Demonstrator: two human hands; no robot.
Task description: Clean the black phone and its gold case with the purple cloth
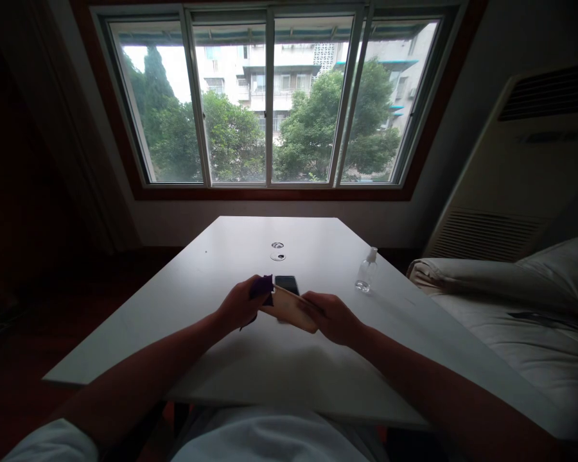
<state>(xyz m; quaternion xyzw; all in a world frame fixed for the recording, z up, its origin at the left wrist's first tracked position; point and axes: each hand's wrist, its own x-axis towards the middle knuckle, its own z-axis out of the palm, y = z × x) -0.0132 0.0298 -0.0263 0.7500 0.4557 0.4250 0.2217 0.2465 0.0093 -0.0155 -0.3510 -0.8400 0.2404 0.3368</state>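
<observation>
My left hand (237, 304) is closed on a crumpled purple cloth (264, 287), pressed against the left end of a flat, tan, phone-shaped slab (291, 309). Fingers of my right hand (336, 316) grip the slab's right end, with the thumb along its upper edge. It is held tilted above the near middle of the white table (221, 366). Just behind it lies a phone (288, 283) with a dark screen, its lower part hidden by the slab. Whether the slab is a phone or a case, I cannot tell.
A clear spray bottle (367, 271) stands on the table to the right. Two round fittings (278, 251) sit in the tabletop further back. A pale sofa (501, 308) borders the right side, a floor air conditioner (515, 160) behind it. Windows (270, 102) fill the far wall.
</observation>
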